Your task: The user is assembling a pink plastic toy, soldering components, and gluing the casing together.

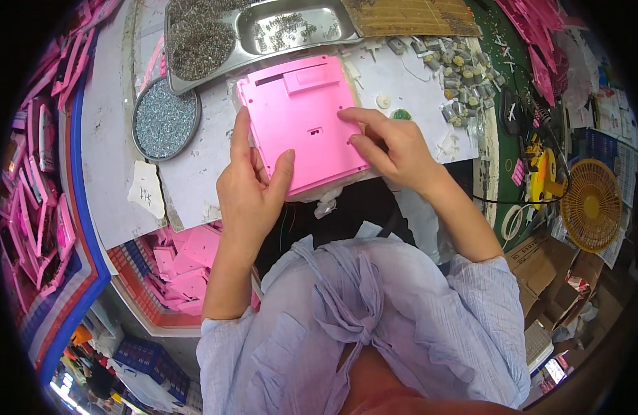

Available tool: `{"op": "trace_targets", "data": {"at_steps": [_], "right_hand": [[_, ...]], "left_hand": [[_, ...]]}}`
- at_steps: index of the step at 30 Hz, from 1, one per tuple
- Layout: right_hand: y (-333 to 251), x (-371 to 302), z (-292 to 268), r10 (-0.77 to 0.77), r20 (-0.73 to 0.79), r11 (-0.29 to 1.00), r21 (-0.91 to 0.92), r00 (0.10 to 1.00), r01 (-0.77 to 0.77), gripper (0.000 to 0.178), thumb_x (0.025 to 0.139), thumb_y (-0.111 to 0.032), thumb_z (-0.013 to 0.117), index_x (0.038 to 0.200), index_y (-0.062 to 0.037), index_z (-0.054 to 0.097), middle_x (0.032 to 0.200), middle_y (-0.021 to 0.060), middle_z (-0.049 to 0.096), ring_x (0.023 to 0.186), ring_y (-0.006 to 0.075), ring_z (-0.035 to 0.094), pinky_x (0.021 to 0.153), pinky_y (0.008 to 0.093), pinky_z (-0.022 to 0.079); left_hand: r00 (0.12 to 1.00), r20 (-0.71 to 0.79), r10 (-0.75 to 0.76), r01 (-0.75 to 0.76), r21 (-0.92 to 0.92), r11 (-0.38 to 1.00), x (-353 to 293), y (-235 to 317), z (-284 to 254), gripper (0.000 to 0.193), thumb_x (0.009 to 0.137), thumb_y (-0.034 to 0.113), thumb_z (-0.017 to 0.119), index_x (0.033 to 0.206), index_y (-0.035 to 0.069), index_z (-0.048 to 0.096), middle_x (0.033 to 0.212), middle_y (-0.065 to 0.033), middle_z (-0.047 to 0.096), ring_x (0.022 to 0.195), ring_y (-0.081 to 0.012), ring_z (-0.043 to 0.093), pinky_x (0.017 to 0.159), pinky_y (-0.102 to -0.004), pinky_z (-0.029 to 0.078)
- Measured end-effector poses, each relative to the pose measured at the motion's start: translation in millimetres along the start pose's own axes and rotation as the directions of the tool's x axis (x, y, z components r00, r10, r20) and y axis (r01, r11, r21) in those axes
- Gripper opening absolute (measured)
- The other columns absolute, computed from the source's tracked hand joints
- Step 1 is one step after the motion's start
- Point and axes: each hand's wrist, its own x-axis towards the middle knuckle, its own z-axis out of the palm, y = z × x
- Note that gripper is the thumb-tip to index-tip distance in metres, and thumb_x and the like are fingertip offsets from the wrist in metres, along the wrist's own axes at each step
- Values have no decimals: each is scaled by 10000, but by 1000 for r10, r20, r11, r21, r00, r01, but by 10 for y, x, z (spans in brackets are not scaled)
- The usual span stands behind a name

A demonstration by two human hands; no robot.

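Note:
A square pink plastic housing (305, 149) lies in front of me, with a raised rectangular part near its far edge, a small slot in the middle and small holes along its sides. My left hand (250, 187) grips its left edge, thumb on the top face and fingers along the side. My right hand (395, 146) is at the right edge. Its index fingertip touches the surface by one hole and its thumb tip is close to another. The other right fingers are curled in, and whatever they may hold is hidden.
Beyond the housing is a metal tray (246, 61) of small metal parts. A round dish (134, 119) of tiny screws stands at left. Small motors (464, 76) lie at far right. Pink parts (194, 259) fill a bin at lower left. A yellow fan (590, 205) stands at right.

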Motion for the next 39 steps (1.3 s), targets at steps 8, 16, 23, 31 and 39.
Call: {"op": "trace_targets", "data": {"at_steps": [8, 16, 23, 31, 39], "right_hand": [[-23, 49, -17, -114, 43, 985, -124, 993, 118, 384, 963, -192, 690, 1342, -135, 679, 698, 143, 666, 614, 292, 679, 584, 389, 530], [-362, 328, -270, 22, 364, 767, -603, 931, 218, 352, 1005, -313, 609, 1330, -203, 688, 617, 138, 651, 579, 344, 669, 537, 475, 526], [-619, 676, -305, -6, 539, 687, -609, 842, 395, 262, 907, -248, 674, 1087, -76, 754, 642, 158, 641, 619, 364, 666, 569, 491, 500], [-1029, 1779, 164, -266, 692, 592, -433, 671, 680, 177, 843, -219, 698, 760, -62, 702, 716, 141, 652, 811, 341, 652, 748, 476, 544], [-836, 2399, 1561, -499, 596, 398, -487, 629, 777, 135, 838, -198, 700, 908, -106, 771, 965, 31, 703, 1076, 257, 602, 1017, 464, 476]], "left_hand": [[992, -114, 49, -39, 85, 996, -160, -47, 99, 713, 928, 218, 761, 1520, -38, 456, 572, -43, 484, 475, -164, 501, 502, -306, 435], [998, 55, -15, 17, -33, 999, -164, -239, -95, 546, 927, 186, 767, 1419, 6, 613, 555, -70, 462, 485, -122, 486, 506, -300, 430], [858, -361, 365, -81, 606, 791, 667, -851, -997, 166, 857, 199, 786, 976, 85, 792, 855, -76, 684, 886, -258, 657, 810, -419, 486], [943, -322, 81, 75, 444, 893, 613, -1112, -1086, 102, 857, 205, 764, 879, 106, 755, 923, -71, 678, 979, -300, 640, 878, -488, 432], [898, -380, 224, 48, 591, 806, 653, -1176, -985, 114, 905, 213, 724, 895, 104, 694, 886, -60, 658, 922, -295, 625, 836, -463, 388]]}}
